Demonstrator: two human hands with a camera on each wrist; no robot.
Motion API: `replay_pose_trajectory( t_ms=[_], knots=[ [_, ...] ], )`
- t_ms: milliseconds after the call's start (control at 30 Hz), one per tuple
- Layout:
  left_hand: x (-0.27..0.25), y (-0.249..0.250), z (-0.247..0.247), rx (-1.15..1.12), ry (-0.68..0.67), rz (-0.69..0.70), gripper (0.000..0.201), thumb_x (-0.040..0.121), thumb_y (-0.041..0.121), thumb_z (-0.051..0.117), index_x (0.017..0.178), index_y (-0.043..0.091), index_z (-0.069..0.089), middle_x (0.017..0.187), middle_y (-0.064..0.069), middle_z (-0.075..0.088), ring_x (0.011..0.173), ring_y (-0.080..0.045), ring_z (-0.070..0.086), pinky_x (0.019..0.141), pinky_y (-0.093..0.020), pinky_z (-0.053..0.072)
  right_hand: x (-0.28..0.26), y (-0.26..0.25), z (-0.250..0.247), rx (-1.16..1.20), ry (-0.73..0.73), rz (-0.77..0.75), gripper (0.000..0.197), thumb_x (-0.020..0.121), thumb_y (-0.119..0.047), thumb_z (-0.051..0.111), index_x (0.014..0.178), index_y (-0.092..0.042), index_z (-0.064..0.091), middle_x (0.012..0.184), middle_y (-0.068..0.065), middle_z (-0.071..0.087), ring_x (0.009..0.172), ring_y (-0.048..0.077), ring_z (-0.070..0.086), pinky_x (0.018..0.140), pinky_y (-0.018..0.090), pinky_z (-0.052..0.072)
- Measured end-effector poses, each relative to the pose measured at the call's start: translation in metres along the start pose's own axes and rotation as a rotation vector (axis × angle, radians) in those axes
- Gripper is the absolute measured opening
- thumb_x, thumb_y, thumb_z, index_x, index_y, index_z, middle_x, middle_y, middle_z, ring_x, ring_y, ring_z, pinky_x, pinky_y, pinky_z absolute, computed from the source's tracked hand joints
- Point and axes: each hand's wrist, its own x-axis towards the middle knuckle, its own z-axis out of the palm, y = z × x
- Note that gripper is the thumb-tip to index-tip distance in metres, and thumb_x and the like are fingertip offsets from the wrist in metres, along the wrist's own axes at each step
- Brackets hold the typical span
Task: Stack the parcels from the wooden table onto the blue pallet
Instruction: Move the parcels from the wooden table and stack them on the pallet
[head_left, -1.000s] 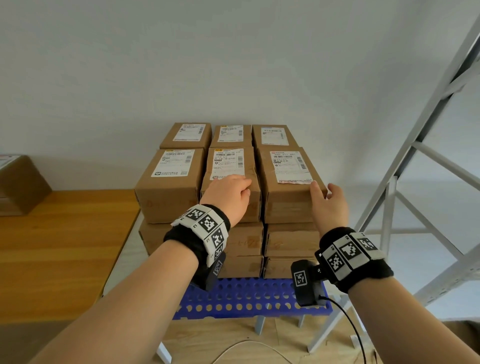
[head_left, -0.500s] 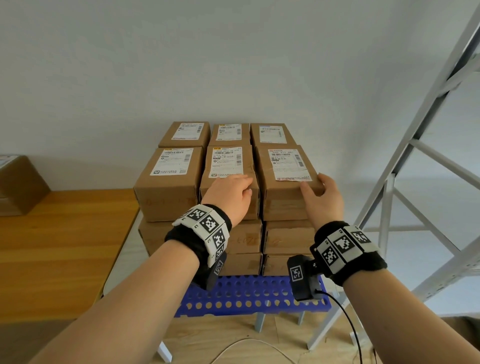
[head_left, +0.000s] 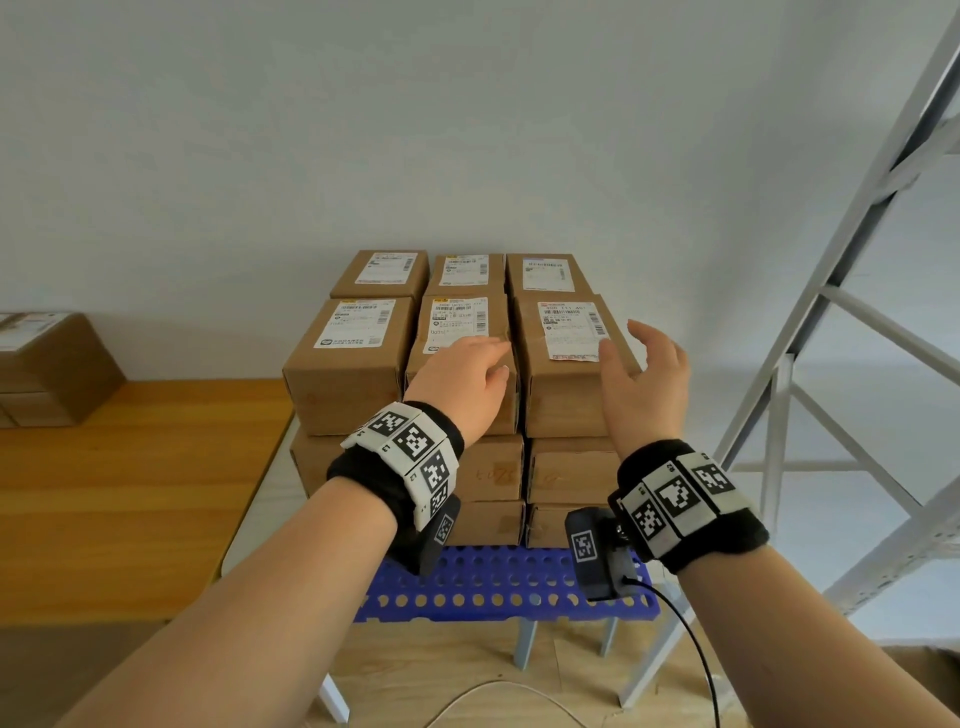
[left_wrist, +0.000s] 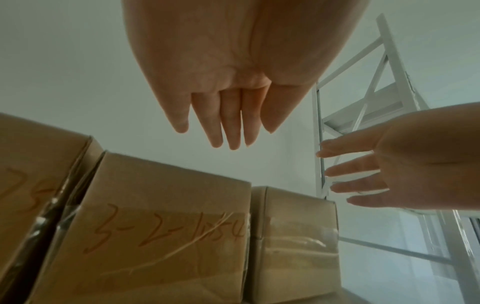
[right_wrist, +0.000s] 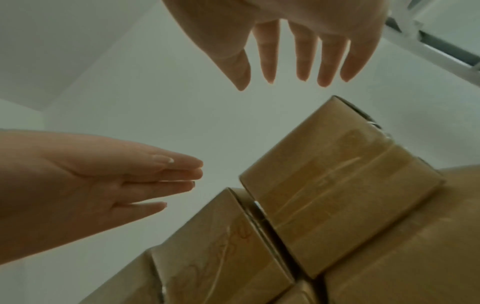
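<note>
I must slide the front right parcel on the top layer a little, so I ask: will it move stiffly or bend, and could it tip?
The front right parcel is a taped cardboard box with sharp edges, so it probably slides as one stiff piece. It sits flat and looks wider than tall, so tipping seems unlikely. Its weight cannot be judged from here.

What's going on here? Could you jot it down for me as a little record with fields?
Setting: cardboard parcels stacked in layers on a blue pallet, against a white wall
Top layer: six parcels in view, shipping labels facing up
Left hand: open, fingers straight, over the front middle parcel, holding nothing
Right hand: open, fingers spread, beside the front right parcel, holding nothing
Wooden table: to the left, more boxes on it
Nearby: white metal frame on the right
</note>
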Motion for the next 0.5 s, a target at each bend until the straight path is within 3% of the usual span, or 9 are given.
replay_pose_trajectory(
  t_ms=[67, 167, 300, 400, 500],
  knots=[
    [-0.008, 0.004, -0.005, -0.033, 0.027, -0.01, 0.041, 0.099, 0.024, 0.038, 0.14, 0.02, 0.04, 0.145, 0.002, 0.04, 0.135, -0.012, 0.034, 0.109, -0.024, 0.025, -0.006, -0.009, -0.001, 0.018, -0.04, -0.035, 0.037, 0.094, -0.024, 0.054, 0.131, -0.019, 0.051, 0.136, -0.002, 0.045, 0.108, 0.002, 0.043, 0.089, 0.011, 0.035],
    [-0.024, 0.004, -0.01, -0.074, 0.122, -0.041, 0.038, 0.098, 0.024, 0.039, 0.135, 0.024, 0.046, 0.139, 0.003, 0.047, 0.128, -0.01, 0.042, 0.099, -0.018, 0.029, -0.018, -0.016, 0.005, 0.042, -0.147, -0.081, 0.031, 0.094, -0.022, 0.053, 0.125, -0.02, 0.056, 0.129, -0.005, 0.054, 0.116, 0.005, 0.047, 0.099, 0.023, 0.04],
    [-0.055, -0.007, -0.014, -0.085, 0.249, -0.103, 0.032, 0.097, 0.021, 0.042, 0.126, 0.025, 0.055, 0.126, 0.006, 0.056, 0.118, -0.007, 0.048, 0.092, -0.014, 0.03, -0.044, -0.019, 0.022, 0.127, -0.306, -0.061, 0.023, 0.093, -0.019, 0.055, 0.114, -0.019, 0.062, 0.108, -0.007, 0.064, 0.1, 0.005, 0.057, 0.087, 0.018, 0.045],
    [-0.081, -0.021, -0.017, -0.091, 0.259, -0.168, 0.03, 0.096, 0.02, 0.043, 0.121, 0.026, 0.059, 0.118, 0.006, 0.058, 0.11, -0.006, 0.05, 0.091, -0.016, 0.033, -0.067, -0.018, 0.037, 0.151, -0.398, -0.035, 0.018, 0.093, -0.017, 0.054, 0.107, -0.02, 0.065, 0.095, -0.013, 0.064, 0.088, -0.003, 0.056, 0.08, 0.014, 0.046],
    [-0.102, -0.038, -0.032, -0.065, 0.265, -0.218, 0.028, 0.095, 0.021, 0.045, 0.116, 0.028, 0.062, 0.115, 0.008, 0.059, 0.105, -0.004, 0.051, 0.089, -0.017, 0.036, -0.089, -0.027, 0.052, 0.177, -0.472, -0.023, 0.015, 0.092, -0.015, 0.055, 0.102, -0.021, 0.066, 0.091, -0.013, 0.064, 0.087, -0.001, 0.058, 0.077, 0.014, 0.046]
  ],
)
